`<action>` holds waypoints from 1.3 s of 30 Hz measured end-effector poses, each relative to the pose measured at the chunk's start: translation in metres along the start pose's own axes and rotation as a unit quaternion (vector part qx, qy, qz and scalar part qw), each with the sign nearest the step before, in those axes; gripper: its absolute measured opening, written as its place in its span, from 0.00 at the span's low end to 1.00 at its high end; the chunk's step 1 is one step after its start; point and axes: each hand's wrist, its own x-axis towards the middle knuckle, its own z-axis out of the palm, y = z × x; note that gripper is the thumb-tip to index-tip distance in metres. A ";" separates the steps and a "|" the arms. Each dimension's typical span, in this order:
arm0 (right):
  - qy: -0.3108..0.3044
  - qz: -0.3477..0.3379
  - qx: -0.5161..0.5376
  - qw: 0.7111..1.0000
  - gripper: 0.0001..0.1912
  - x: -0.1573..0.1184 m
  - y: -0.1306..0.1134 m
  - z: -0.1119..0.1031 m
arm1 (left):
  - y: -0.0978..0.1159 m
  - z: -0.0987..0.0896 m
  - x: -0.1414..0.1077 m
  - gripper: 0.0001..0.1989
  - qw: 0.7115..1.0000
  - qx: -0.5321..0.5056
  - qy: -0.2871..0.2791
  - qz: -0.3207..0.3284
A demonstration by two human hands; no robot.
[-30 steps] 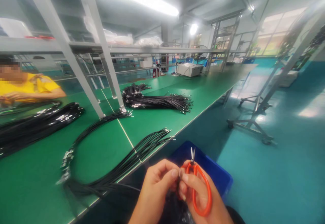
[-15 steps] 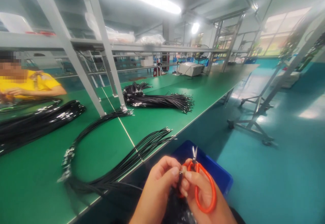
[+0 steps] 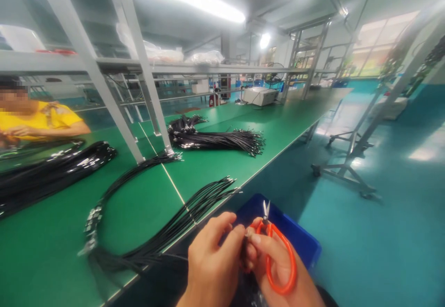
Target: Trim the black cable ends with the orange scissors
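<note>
My right hand (image 3: 276, 260) has a pair of scissors (image 3: 287, 256) with orange-red handles hooked on it, the slightly parted blades pointing up. With thumb and fingertips that hand also pinches a small pale piece (image 3: 248, 233). Close against it, my left hand (image 3: 213, 256) is closed, back of the hand turned toward me; what its fingers hold is hidden. Something dark shows blurred between the two hands. To the left, a bundle of black cables (image 3: 194, 207) with metal ends curves over the green table (image 3: 139, 209) and hangs at its edge.
A blue bin (image 3: 299, 237) stands below, behind my hands. More black cable bundles (image 3: 219, 140) lie farther along the table, others (image 3: 59, 172) at left near a person in yellow (image 3: 59, 119). Grey shelf posts (image 3: 153, 79) rise from the table. A wheeled metal frame (image 3: 351, 163) stands at right.
My left hand has rolled so its back faces me more, and its fingertips cover the dark piece that showed between the hands. The right hand and scissors have barely moved.
</note>
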 end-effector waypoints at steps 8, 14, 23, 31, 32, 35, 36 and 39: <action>-0.017 -0.036 0.021 0.999 0.09 0.002 0.007 0.001 | 0.008 -0.005 0.000 0.05 0.916 -0.298 -0.161 -0.215; 0.037 -0.076 -0.068 0.994 0.13 0.003 0.003 0.004 | 0.002 0.002 -0.006 0.10 0.865 -0.376 -0.144 -0.300; 0.080 -0.188 -0.170 0.964 0.14 0.002 0.010 -0.002 | -0.002 0.000 0.000 0.14 0.816 -0.433 -0.141 -0.355; 0.051 -0.345 -0.401 0.847 0.07 0.011 0.015 -0.010 | 0.005 0.004 -0.002 0.15 0.818 -0.426 -0.114 -0.369; 0.062 -0.369 -0.424 0.825 0.07 0.011 0.016 -0.010 | 0.006 0.004 -0.004 0.15 0.822 -0.420 -0.116 -0.367; 0.087 -0.452 -0.495 0.737 0.08 0.008 0.018 -0.009 | 0.008 0.006 -0.007 0.14 0.836 -0.397 -0.108 -0.361; 0.098 -0.471 -0.508 0.714 0.08 0.007 0.019 -0.009 | 0.008 0.006 -0.008 0.14 0.841 -0.391 -0.093 -0.362; 0.132 -0.468 -0.502 0.716 0.07 0.000 0.021 -0.010 | 0.005 0.005 -0.006 0.12 0.848 -0.380 -0.060 -0.366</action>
